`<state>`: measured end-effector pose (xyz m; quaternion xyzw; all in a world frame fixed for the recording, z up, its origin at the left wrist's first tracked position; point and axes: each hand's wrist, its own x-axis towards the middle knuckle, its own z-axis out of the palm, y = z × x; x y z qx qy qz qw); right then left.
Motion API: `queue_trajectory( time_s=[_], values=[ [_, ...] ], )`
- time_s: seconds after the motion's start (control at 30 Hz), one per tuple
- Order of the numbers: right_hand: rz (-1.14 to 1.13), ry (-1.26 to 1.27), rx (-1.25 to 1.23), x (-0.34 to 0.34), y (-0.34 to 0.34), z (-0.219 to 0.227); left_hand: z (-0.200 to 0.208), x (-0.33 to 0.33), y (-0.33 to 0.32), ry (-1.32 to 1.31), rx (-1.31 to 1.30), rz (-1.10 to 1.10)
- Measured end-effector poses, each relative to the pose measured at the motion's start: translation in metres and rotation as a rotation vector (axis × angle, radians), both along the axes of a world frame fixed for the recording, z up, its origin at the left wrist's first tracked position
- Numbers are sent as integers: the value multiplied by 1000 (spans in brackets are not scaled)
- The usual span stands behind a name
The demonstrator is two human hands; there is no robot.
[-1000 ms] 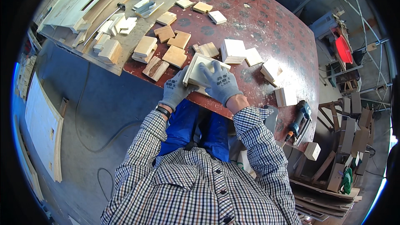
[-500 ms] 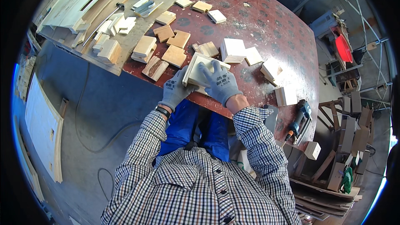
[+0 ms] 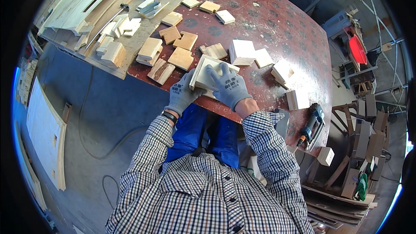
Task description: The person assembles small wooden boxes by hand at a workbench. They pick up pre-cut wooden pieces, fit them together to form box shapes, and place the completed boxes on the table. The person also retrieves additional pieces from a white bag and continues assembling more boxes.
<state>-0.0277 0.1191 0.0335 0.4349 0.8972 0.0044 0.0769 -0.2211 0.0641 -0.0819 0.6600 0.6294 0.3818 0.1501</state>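
Between my two sets of fingers, at the near edge of the red-brown table (image 3: 286, 39): the wooden piece (image 3: 204, 79), pale layered boards, narrow strip along its left side. Left fingers (image 3: 189, 78) closed around that side, thumb low on the near face. Right fingers (image 3: 213, 73) spread and bent down onto the top face; thumb hidden, so can't tell whether they pinch or only press. Nor can I tell how much of the weight the table carries.

Handling, my judgement: fairly light, stiff, no give. Flat faces may be slick with dust, though the grey gloves (image 3: 235, 87) should bite. Sturdy overall; corners and thin edges likeliest to chip. If the layers are loose, a one-sided hold could let them slide. Best hold: across opposite sides, thumbs low, avoiding the strip alone.

Just beyond my left fingers: notched blocks (image 3: 182, 58). Beyond and slightly right of my right fingers: a thick pale block (image 3: 242, 53). Well to their right: a dark nail gun (image 3: 312, 123).
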Motion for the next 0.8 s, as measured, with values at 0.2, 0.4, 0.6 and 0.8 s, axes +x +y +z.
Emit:
queue_trajectory(
  time_s=[0.2, 0.4, 0.6, 0.8],
  values=[
    [-12, -3, -29, -2, -2, 4, -2, -2, 1, 14, -13, -6],
    [-6, 21, -67, 2, 0, 12, 22, -10, -3, -68, -185, -125],
    [30, 81, -240, 7, 9, 36, 26, -17, -1, -241, -306, -190],
    [-13, 107, -463, 10, 37, 60, 21, -16, 1, -178, -305, -200]
  ],
)
